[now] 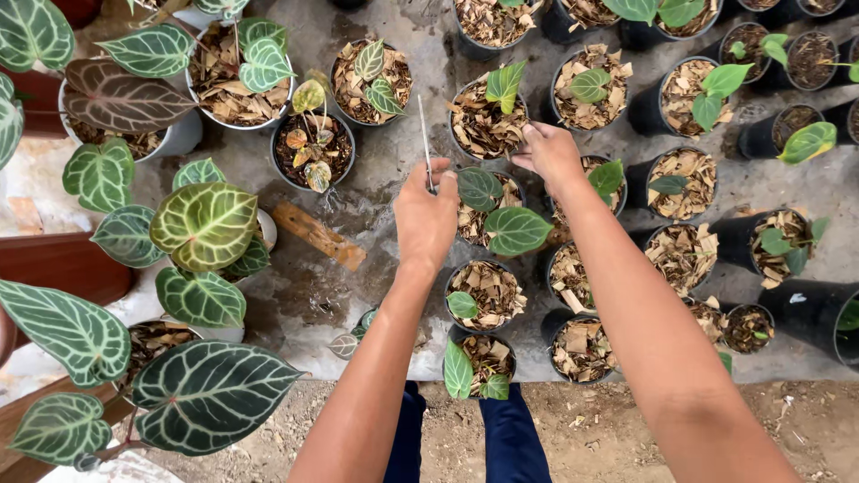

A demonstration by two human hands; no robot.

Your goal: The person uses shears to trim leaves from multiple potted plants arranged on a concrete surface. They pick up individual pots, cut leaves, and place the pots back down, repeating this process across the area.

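Pale grey and thin, a straight stick rises from the left hand, whose fingers are pinched shut around its lower end; whether it is metal, wire or plastic cannot be told. The stick stands nearly upright, leaning a little away from the person, and all of its visible length lies beyond the grip, its tip near the small black pot of mottled leaves. Taking as landmark the black pot with two dark green, white-veined leaves that stands between the two hands: the stick and the left hand are just to its left, the knuckles next to its nearer leaf, though touch cannot be judged. The right hand hovers just beyond and right of that pot, fingers loosely curled and a little spread, gripping nothing visible, its fingertips over the rim of the chip-filled pot with one bright green leaf directly behind the landmark. Nearer the person than the landmark stands a smaller pot with a single small leaf. Well to the landmark's left, large heart-shaped veined leaves spread over the wet concrete floor, and a piece of wood lies between them and the left hand.
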